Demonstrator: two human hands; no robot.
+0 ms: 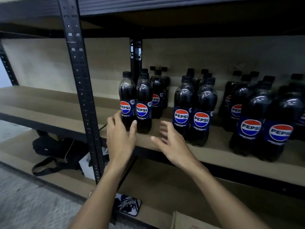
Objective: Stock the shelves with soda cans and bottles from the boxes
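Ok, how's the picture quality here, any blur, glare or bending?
In the head view, the far-right bottles are smeared, the left pair is sharp; glare spots sit on bottle shoulders; the wide lens bows the shelf and black upright.

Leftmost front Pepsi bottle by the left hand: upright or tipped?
Upright: leftmost bottle stands on the shelf, cap on top; left hand at its base.

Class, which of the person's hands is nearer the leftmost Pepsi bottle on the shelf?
Left. The left hand is at the leftmost Pepsi bottle, spread around its base; the right hand hovers further right.
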